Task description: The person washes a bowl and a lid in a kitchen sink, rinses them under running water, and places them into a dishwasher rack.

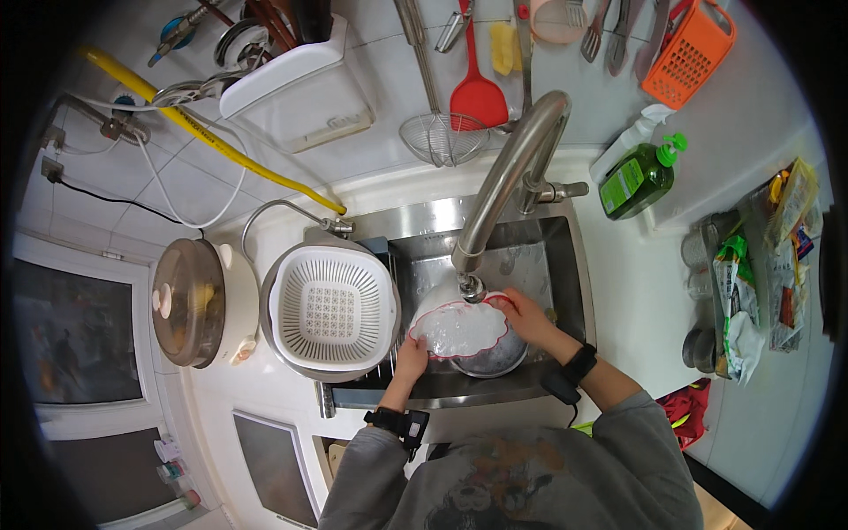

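Observation:
Both my hands hold a white dish (457, 331) with a wavy red rim, tilted over the sink. My left hand (412, 361) grips its left edge. My right hand (523, 317) has the upper right edge between thumb and fingers. The dish's inner face looks wet and glossy. Just above its upper edge is the outlet of the curved metal faucet (490, 199). Below the dish, partly hidden by it, a round metal bowl (493, 361) sits in the stainless steel sink (570, 265).
Left of the sink stands a white plastic colander (334, 308), then a lidded pot (205, 301). Green pump bottle (639, 179) and white spray bottle (626, 142) stand at the back right. A wire skimmer (442, 139) and red spatula (478, 99) hang behind the faucet.

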Available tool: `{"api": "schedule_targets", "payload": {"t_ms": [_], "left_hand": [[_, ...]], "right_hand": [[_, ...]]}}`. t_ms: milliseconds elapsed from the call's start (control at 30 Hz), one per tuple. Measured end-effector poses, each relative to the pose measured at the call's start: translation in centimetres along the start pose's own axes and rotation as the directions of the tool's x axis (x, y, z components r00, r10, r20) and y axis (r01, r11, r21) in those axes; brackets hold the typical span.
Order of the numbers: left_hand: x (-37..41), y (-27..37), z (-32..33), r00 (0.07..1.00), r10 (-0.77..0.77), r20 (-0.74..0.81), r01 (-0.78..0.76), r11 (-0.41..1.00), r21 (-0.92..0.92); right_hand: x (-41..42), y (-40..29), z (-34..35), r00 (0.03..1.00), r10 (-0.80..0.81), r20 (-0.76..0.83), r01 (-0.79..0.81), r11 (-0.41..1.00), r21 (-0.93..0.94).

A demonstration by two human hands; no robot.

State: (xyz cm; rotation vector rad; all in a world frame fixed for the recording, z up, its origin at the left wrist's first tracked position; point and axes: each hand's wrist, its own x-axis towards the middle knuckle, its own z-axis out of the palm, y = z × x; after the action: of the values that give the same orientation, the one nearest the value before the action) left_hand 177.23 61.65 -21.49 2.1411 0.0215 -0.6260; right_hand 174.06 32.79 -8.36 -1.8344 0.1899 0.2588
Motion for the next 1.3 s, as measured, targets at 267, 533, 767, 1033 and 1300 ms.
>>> {"api": "schedule_targets", "payload": {"t_ms": [267, 533, 767, 1033, 1300], "left_hand": [[1.3, 1.4, 3.4, 0.947, -0.118, 0.300, 0.239, 0.882, -0.406], [2.9, 5.7, 5.7, 0.940, -0.007, 0.342, 0.129, 0.933, -0.337], [3.7, 4.1, 4.0, 0.963, 0.023, 0.268, 0.071, 0.939, -0.335], [2.9, 1.9, 1.5, 0.979, -0.076, 0.190, 0.153, 0.888, -0.434], [2.9, 0.6, 1.8, 0.977, -0.075, 0.202, 0.108, 0.982, -0.155]], "right_hand": [[-3.8, -1.8, -1.8, 0.996, -0.082, 0.025, 0.083, 0.993, -0.081], [-6.0, -0.1, -3.6, 0.959, -0.279, -0.046, 0.252, 0.917, -0.308], [-4.2, -1.2, -2.3, 0.951, -0.308, 0.000, 0.295, 0.913, -0.281], [-1.6, -1.2, 1.0, 0.944, -0.321, -0.078, 0.298, 0.930, -0.216], [-0.2, 2.0, 0.5, 0.974, 0.209, -0.090, -0.208, 0.978, 0.028]]}}
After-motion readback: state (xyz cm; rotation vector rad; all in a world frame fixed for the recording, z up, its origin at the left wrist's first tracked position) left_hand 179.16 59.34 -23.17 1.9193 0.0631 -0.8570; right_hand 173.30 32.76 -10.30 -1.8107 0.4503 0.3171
